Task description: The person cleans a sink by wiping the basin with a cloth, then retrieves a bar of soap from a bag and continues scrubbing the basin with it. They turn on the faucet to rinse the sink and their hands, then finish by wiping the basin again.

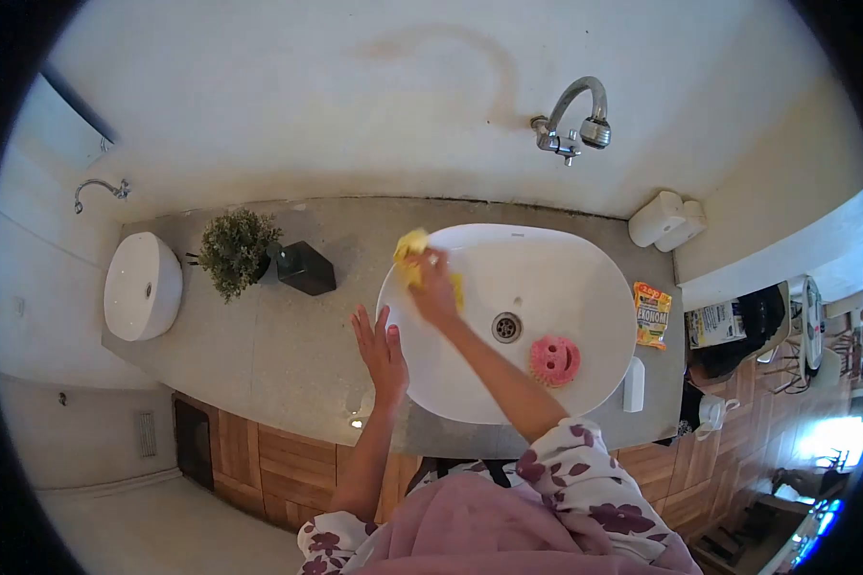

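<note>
A yellow cloth (412, 245) is bunched in my right hand (435, 287), whose fingers press it over the left rim of the white washbasin (585, 278). Part of the cloth hangs down on the inner wall. My left hand (384, 356) has its fingers spread at the basin's outer left side, with nothing in it. Inside the bowl, a round pink smiley sponge (554, 361) lies to the right of the metal drain (506, 327).
A chrome tap (585, 115) juts from the wall above the basin. Right of it are an orange packet (651, 314), a white bottle (634, 385) and white rolls (657, 218). Leftward stand a dark dispenser (306, 268), a potted plant (238, 251) and a smaller basin (142, 287).
</note>
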Tool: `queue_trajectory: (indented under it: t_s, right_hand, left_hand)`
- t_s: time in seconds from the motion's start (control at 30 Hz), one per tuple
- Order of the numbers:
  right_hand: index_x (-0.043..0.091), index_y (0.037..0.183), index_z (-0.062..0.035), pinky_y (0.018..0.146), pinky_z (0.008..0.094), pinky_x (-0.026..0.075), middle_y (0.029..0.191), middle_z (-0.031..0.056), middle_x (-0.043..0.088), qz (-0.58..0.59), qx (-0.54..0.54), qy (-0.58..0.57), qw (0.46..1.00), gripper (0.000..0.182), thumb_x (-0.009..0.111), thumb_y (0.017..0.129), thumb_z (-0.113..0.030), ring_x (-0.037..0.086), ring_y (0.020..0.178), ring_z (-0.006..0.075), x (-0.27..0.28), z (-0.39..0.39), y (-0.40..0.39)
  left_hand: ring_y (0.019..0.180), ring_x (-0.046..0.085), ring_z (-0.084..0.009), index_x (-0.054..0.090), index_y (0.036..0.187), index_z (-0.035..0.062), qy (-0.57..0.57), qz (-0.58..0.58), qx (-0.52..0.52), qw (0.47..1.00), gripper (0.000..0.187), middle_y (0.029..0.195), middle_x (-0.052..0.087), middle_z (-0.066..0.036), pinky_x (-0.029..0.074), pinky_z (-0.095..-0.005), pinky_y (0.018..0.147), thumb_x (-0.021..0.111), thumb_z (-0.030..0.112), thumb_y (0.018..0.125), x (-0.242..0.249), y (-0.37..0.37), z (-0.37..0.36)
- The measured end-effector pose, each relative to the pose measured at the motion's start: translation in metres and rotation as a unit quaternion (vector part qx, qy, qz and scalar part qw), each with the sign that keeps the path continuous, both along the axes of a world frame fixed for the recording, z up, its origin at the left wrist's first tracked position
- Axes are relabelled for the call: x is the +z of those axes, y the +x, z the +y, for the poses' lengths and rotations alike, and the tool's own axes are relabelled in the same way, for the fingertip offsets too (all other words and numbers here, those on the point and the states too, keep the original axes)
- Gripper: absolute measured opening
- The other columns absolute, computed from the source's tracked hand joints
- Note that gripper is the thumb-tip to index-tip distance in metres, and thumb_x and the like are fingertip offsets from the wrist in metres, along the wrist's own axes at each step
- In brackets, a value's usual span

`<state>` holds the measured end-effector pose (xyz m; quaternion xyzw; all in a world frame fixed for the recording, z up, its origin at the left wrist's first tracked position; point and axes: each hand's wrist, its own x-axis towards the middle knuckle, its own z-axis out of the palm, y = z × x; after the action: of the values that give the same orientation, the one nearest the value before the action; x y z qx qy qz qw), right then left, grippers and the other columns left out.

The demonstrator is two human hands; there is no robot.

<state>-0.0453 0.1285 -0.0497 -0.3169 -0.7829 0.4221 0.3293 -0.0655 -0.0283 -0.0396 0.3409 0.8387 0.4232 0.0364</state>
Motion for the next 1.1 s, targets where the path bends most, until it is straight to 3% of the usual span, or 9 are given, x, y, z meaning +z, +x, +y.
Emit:
queue_trajectory:
  t_s: [0.27,0.53,0.67,0.73,0.8,0.87,0.9,0.93,1.1]
  right_hand:
    - [0.061,0.104,-0.008,0.096,0.0319,0.039,0.105,0.0087,0.055,-0.023,0.3,-0.19,0.935,0.038,0.057,0.066,-0.007,0.051,0.107,0.0238,-0.017,-0.062,0.099]
    - [0.062,0.106,-0.0084,0.095,0.0291,0.039,0.105,0.0061,0.056,-0.195,0.382,-0.276,0.86,0.043,0.053,0.064,-0.005,0.053,0.103,0.02,0.064,-0.053,0.2]
    - [0.061,0.109,-0.0049,0.098,0.0292,0.038,0.11,0.0061,0.058,-0.203,0.456,-0.339,0.797,0.047,0.054,0.063,-0.003,0.053,0.107,0.0191,0.083,-0.025,0.246]
    - [0.06,0.111,-0.002,0.1,0.0294,0.037,0.113,0.0061,0.057,-0.106,0.434,-0.331,0.831,0.05,0.055,0.061,-0.001,0.053,0.11,0.0182,0.092,-0.005,0.269]
    - [0.059,0.112,-0.0014,0.1,0.0305,0.039,0.115,0.006,0.056,-0.094,0.326,-0.129,0.932,0.052,0.055,0.06,0.002,0.052,0.113,0.0195,0.105,0.028,0.282]
    - [0.056,0.115,-0.0027,0.097,0.0319,0.041,0.113,0.0085,0.055,-0.059,0.102,-0.324,0.939,0.054,0.057,0.061,0.003,0.051,0.114,0.0246,0.117,0.05,0.281]
    - [0.055,0.117,-0.0044,0.096,0.0341,0.043,0.114,0.0106,0.053,-0.101,0.06,-0.164,0.98,0.054,0.06,0.064,0.002,0.052,0.114,0.0275,0.117,0.064,0.276]
    - [0.053,0.119,-0.0061,0.095,0.0363,0.044,0.116,0.0126,0.051,-0.139,0.016,0.002,0.99,0.054,0.062,0.066,0.0,0.052,0.113,0.0305,0.112,0.075,0.271]
    - [0.043,0.134,-0.0126,0.094,0.0453,0.045,0.127,0.0162,0.04,-0.26,-0.074,0.089,0.959,0.065,0.067,0.074,-0.007,0.051,0.114,0.0364,0.037,0.102,0.256]
  left_hand:
    - [0.142,0.012,-0.0402,0.046,0.136,0.0089,0.065,0.024,-0.014,0.997,0.046,0.154,0.019,-0.018,0.015,-0.0523,0.112,0.039,0.036,0.1,0.008,0.001,0.001]
    - [0.142,0.019,-0.0344,0.061,0.12,0.01,-0.199,0.295,-0.192,0.915,0.038,0.149,0.032,-0.014,0.018,-0.0519,0.113,0.06,0.029,0.088,0.025,0.008,0.007]
    - [0.141,0.023,-0.03,0.059,0.124,0.0096,-0.306,0.23,-0.274,0.882,0.045,0.146,0.037,-0.013,0.019,-0.0504,0.113,0.057,0.036,0.088,0.017,0.02,0.016]
    - [0.142,0.023,-0.0288,0.057,0.126,0.0093,-0.302,0.199,-0.309,0.88,0.047,0.148,0.035,-0.013,0.018,-0.05,0.114,0.053,0.039,0.09,0.004,0.029,0.023]
    - [0.141,0.024,-0.0266,0.046,0.136,0.0092,-0.328,0.18,-0.374,0.848,0.056,0.151,0.03,-0.012,0.02,-0.0495,0.113,0.045,0.046,0.094,-0.006,0.042,0.027]
    - [0.141,0.025,-0.0262,0.044,0.137,0.0085,-0.343,0.148,-0.392,0.841,0.057,0.151,0.03,-0.012,0.021,-0.0495,0.113,0.044,0.045,0.094,-0.013,0.056,0.029]
    - [0.14,0.027,-0.0258,0.042,0.139,0.0078,-0.359,0.114,-0.409,0.831,0.058,0.151,0.029,-0.013,0.022,-0.0496,0.112,0.044,0.045,0.095,-0.015,0.062,0.029]
    - [0.139,0.03,-0.025,0.039,0.14,0.0056,-0.367,0.124,-0.399,0.831,0.06,0.151,0.029,-0.013,0.025,-0.0495,0.111,0.043,0.045,0.095,-0.015,0.068,0.029]
    - [0.136,0.035,-0.0251,0.042,0.137,0.0041,-0.406,0.132,-0.396,0.813,0.06,0.149,0.033,-0.013,0.027,-0.0504,0.109,0.044,0.046,0.094,-0.006,0.074,0.028]
